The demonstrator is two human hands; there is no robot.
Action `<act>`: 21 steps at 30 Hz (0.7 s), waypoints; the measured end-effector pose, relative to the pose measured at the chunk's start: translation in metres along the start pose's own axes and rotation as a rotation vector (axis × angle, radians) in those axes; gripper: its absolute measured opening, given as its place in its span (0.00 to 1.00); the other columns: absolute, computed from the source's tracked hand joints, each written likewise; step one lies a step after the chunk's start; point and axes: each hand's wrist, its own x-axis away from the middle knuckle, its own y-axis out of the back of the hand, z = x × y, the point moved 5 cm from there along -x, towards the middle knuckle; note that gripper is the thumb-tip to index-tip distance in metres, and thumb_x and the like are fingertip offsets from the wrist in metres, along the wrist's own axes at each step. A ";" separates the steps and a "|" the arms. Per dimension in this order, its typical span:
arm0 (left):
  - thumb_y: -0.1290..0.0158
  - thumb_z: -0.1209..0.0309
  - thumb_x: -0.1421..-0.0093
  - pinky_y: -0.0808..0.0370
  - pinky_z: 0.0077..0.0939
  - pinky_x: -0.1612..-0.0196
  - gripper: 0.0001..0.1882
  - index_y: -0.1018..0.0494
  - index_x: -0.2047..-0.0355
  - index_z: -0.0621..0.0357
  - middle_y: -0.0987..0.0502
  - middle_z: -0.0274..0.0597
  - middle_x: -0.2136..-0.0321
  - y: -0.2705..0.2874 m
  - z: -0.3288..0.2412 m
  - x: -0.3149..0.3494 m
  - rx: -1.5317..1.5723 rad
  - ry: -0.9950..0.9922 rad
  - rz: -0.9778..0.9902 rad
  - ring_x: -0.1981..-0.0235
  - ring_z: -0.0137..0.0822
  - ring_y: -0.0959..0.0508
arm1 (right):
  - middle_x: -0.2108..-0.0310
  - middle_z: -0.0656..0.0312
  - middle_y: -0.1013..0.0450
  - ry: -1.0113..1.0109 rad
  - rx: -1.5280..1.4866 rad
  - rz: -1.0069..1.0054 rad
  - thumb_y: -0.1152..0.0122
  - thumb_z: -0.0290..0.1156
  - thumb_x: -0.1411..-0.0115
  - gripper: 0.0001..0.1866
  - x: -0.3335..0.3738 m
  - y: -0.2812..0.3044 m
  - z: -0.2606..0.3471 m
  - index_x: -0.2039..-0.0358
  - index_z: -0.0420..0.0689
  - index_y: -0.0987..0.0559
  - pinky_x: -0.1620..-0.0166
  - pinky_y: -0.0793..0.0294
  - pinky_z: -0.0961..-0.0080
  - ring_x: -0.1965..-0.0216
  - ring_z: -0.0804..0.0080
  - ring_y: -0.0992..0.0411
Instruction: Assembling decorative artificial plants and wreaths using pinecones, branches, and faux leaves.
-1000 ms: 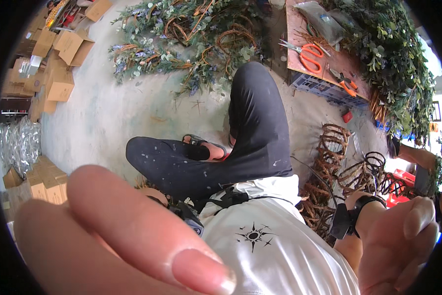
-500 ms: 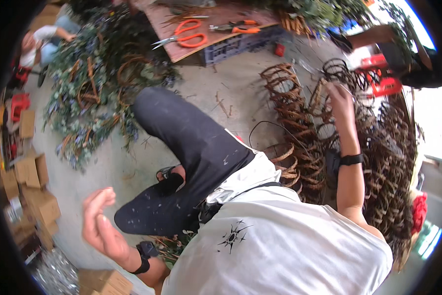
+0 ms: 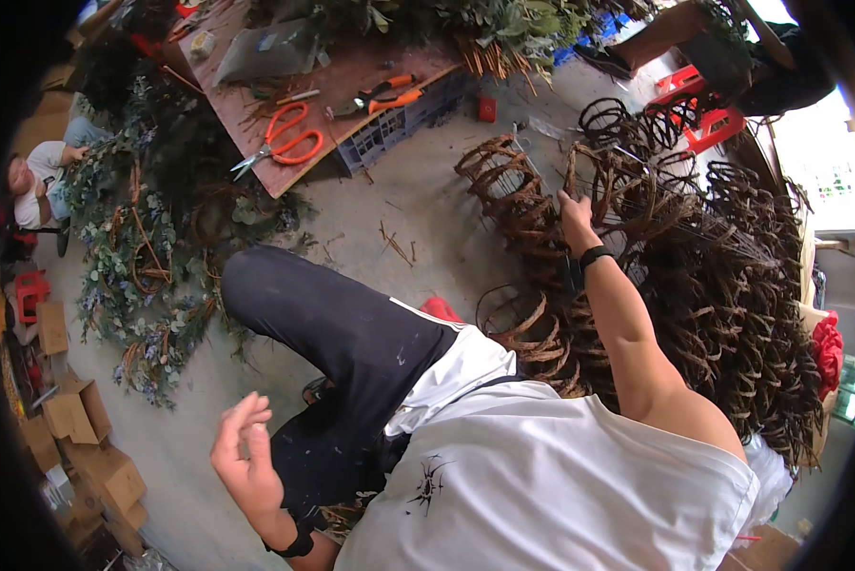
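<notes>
My right hand (image 3: 577,221) reaches out to the right and closes on the edge of a brown twig wreath ring (image 3: 572,171) at the near side of a row of such rings. Several more twig rings (image 3: 499,186) stand on edge in rows around it, on the floor. To the left, my left hand (image 3: 246,462) is raised in front of my bent leg. It holds nothing, and its fingers are slightly bent with the thumb apart.
A low table (image 3: 256,167) bears orange-handled scissors (image 3: 285,141), pliers (image 3: 389,93) and cut greenery (image 3: 503,33). Leafy wreaths (image 3: 142,257) pile at left, near a seated person (image 3: 42,181). Cardboard boxes (image 3: 80,414) line the left side. Red stools (image 3: 713,128) stand beside another person's leg (image 3: 660,40).
My right hand has come down and left and has closed on a twig ring. My left hand has shifted right. The view has turned, so the table sits farther left.
</notes>
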 end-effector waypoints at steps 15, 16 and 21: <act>0.41 0.59 0.34 0.20 0.36 0.57 0.29 0.29 0.46 0.77 0.17 0.58 0.61 -0.274 -0.040 -0.088 0.118 -0.060 0.712 0.60 0.45 0.15 | 0.62 0.57 0.23 0.662 -0.283 0.856 0.40 0.32 0.32 0.14 0.324 -0.001 0.135 0.54 0.34 0.23 0.56 0.26 0.71 0.61 0.76 0.29; 0.43 0.61 0.33 0.20 0.33 0.67 0.22 0.23 0.56 0.76 0.16 0.51 0.71 -0.281 -0.048 -0.092 0.100 -0.232 0.456 0.71 0.36 0.17 | 0.63 0.56 0.23 0.617 -0.253 0.929 0.40 0.30 0.32 0.12 0.323 0.000 0.130 0.55 0.34 0.23 0.57 0.26 0.71 0.62 0.75 0.29; 0.45 0.64 0.32 0.22 0.31 0.64 0.18 0.19 0.68 0.70 0.15 0.44 0.72 -0.310 -0.045 -0.107 0.382 -0.017 0.529 0.70 0.31 0.18 | 0.62 0.51 0.20 1.023 0.191 0.446 0.36 0.30 0.37 0.11 0.304 0.071 0.161 0.56 0.40 0.19 0.58 0.21 0.67 0.63 0.59 0.21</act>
